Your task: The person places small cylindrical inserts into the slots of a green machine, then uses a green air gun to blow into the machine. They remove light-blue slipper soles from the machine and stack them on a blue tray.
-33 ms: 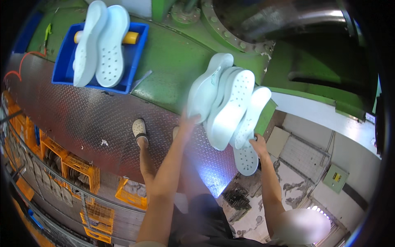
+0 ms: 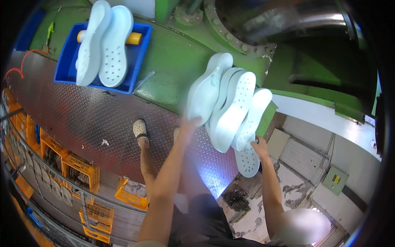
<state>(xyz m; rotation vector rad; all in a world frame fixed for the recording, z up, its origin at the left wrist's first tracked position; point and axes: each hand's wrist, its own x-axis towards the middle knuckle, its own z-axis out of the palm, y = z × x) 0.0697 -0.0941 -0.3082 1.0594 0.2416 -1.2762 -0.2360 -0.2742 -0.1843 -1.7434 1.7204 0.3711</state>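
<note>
Several pale blue-white shoe soles lie fanned side by side over the edge of the green machine bed (image 2: pixel 173 78). The leftmost, a thick sole (image 2: pixel 207 92), shows its smooth side; my left hand (image 2: pixel 191 124) grips its near end, slightly blurred. Beside it are a thick sole with round holes (image 2: pixel 234 117) and a narrower holed sole (image 2: pixel 256 115). My right hand (image 2: pixel 260 147) is closed on the edge of the lowest sole (image 2: pixel 247 164), which sticks out toward me. The fingertips are partly hidden behind the soles.
A blue bin (image 2: pixel 142 49) at the far left bears two more soles (image 2: pixel 113 53) and a yellow roller (image 2: pixel 134 38). I stand on a tread-plate platform (image 2: pixel 103 111). A railing (image 2: pixel 123 208) and orange crates (image 2: pixel 133 191) lie at lower left. A metal cylinder (image 2: pixel 284 18) stands at the back.
Very little differs. The view has shifted slightly, and the right-hand soles sit a touch lower with my right hand. Both hands keep their hold.
</note>
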